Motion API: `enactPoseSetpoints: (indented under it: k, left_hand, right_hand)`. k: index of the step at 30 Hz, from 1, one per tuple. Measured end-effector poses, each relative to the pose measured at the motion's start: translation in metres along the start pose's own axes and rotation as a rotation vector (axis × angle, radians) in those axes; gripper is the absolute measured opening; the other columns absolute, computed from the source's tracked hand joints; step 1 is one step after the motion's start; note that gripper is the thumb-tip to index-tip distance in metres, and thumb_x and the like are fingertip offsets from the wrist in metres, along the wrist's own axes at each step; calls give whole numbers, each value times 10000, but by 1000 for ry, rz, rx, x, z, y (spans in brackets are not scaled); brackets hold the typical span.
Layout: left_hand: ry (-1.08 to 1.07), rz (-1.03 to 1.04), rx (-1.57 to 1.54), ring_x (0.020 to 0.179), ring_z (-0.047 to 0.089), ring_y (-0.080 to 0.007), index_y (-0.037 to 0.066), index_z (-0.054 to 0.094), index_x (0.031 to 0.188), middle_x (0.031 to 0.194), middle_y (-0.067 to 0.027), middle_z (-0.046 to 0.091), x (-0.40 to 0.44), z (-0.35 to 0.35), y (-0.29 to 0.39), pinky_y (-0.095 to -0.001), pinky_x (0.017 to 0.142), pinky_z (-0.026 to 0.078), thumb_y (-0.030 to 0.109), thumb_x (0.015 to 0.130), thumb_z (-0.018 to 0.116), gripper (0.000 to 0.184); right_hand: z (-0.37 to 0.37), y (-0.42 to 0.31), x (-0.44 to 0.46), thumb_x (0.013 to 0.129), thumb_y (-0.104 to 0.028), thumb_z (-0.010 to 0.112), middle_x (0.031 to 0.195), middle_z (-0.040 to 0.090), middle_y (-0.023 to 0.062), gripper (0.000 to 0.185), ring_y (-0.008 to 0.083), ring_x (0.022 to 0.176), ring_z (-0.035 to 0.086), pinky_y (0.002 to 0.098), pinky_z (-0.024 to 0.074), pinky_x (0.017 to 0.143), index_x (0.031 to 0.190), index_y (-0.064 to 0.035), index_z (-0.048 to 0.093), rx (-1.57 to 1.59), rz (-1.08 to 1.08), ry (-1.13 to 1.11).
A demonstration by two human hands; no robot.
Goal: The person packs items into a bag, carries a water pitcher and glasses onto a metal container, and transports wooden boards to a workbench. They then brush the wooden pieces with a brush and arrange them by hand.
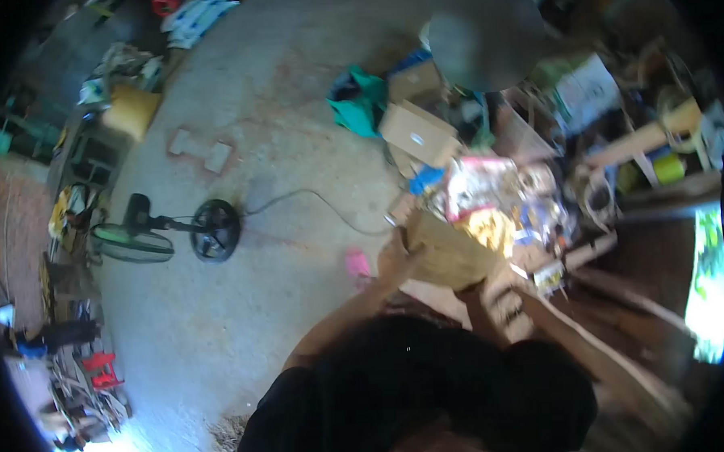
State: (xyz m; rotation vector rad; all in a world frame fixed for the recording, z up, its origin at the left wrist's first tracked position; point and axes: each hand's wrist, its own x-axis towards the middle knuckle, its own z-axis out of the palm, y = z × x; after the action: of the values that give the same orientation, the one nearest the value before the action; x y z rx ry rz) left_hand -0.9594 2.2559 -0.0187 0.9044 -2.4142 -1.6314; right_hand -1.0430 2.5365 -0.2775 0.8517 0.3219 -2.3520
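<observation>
A brown cardboard piece (452,253) is held out in front of my body, tilted, above the cluttered pile. My left hand (397,258) is closed on its left edge, with the thumb lying over the near face. At its lower right corner is my right hand (506,288), blurred, with the fingers bent round the edge. A yellow wrapped item (491,230) and clear plastic packaging (480,180) lie just beyond the cardboard. A small pink item (358,263) rests on the floor left of my left hand.
Cardboard boxes (419,133) and a green bag (358,105) stand beyond the pile. To the left, a pedestal fan (215,231) is on the concrete floor (278,157), its cable running toward the pile. Wooden boards (645,137) and clutter line the right side. A red stool (102,371) is far left.
</observation>
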Motion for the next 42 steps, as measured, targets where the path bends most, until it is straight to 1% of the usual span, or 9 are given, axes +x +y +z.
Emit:
enactPoseSetpoints:
  k: [6,11,12,16,18,21,31,35,42]
  left_hand:
    - [168,-84,111,851,607,-386,48,432,1063,885,-202,620,64,-140,-20,-467,718,467,443,737,686,572]
    - [356,-253,10,846,614,-374,36,452,1044,881,-183,629,106,-250,-36,-457,726,470,465,700,711,609]
    - [433,-284,-48,826,620,-341,30,459,1039,870,-168,629,119,-265,-51,-431,719,475,465,688,722,618]
    - [345,-408,-368,752,599,-184,24,504,1099,845,-74,614,178,-351,-90,-333,667,470,449,674,744,648]
    - [193,-417,-543,742,588,-152,27,515,1123,841,-48,607,205,-395,-110,-310,652,465,445,683,742,648]
    - [5,-564,-648,769,586,-139,20,510,1168,881,-42,606,236,-458,-117,-295,653,461,450,684,750,691]
    - [-165,-526,-711,884,600,-161,83,463,1239,1074,-49,599,379,-606,-161,-305,713,484,449,775,672,627]
    - [-108,-256,-851,850,606,-149,79,453,1249,1094,-51,593,480,-658,-195,-296,687,480,442,759,678,649]
    - [-1,-476,-859,1086,522,-239,43,398,1289,1193,-104,533,591,-786,-259,-354,857,450,312,770,633,630]
  right_hand:
    - [102,154,64,717,-768,421,1284,505,9,789,273,1182,459,514,386,954,1290,-226,449,-212,260,308]
    - [176,255,155,810,-733,293,1222,553,-5,676,235,1111,510,441,432,851,1230,-244,500,-361,299,212]
    - [194,272,175,810,-733,302,1106,595,-15,658,202,994,552,419,452,794,1182,-242,532,-432,259,269]
    - [153,317,339,790,-759,295,1375,407,52,845,254,1215,428,445,378,987,1401,-175,275,-582,303,-62]
    - [241,345,327,829,-690,377,818,620,-11,563,151,629,591,283,485,497,1045,-209,577,-618,267,209]
    - [350,408,295,871,-611,386,1141,570,22,549,214,1010,560,400,493,819,1192,-181,502,-787,54,145]
    - [520,522,432,877,-586,427,1168,574,-17,486,194,1029,570,447,500,795,1213,-240,486,-804,-70,420]
    - [576,588,505,882,-547,463,1175,573,2,475,183,1046,562,429,503,795,1214,-210,491,-854,-108,188]
    - [646,706,623,903,-454,503,1188,535,-2,401,201,1079,507,430,437,890,1230,-223,482,-840,82,213]
